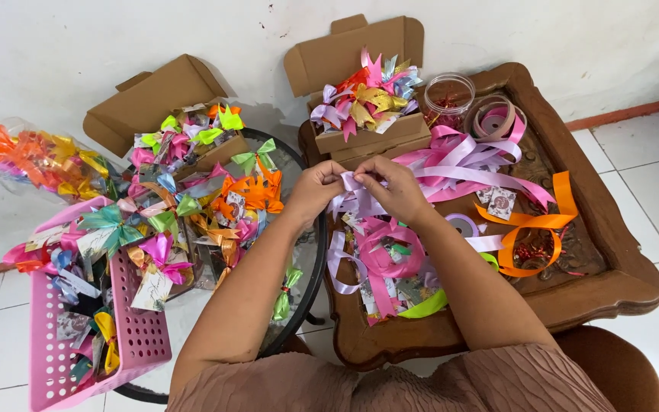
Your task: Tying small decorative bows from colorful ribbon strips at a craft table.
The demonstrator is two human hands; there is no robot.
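White wall, tiled floor behind carved brown wooden table (pixel 612 282). Pale lilac ribbon strip (pixel 356 200) pinched between left hand (pixel 316 191) and right hand (pixel 397 187), fingers closed, held above table's middle for folding. Finished bows kept in open cardboard box (pixel 368 133) at far edge.

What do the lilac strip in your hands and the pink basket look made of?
Lilac ribbon, pinched by left hand and right hand: likely thin plastic ribbon, faintly glossy, creasing in sharp folds. Pink basket: apparently moulded rigid plastic, matte, with a regular grid of holes.
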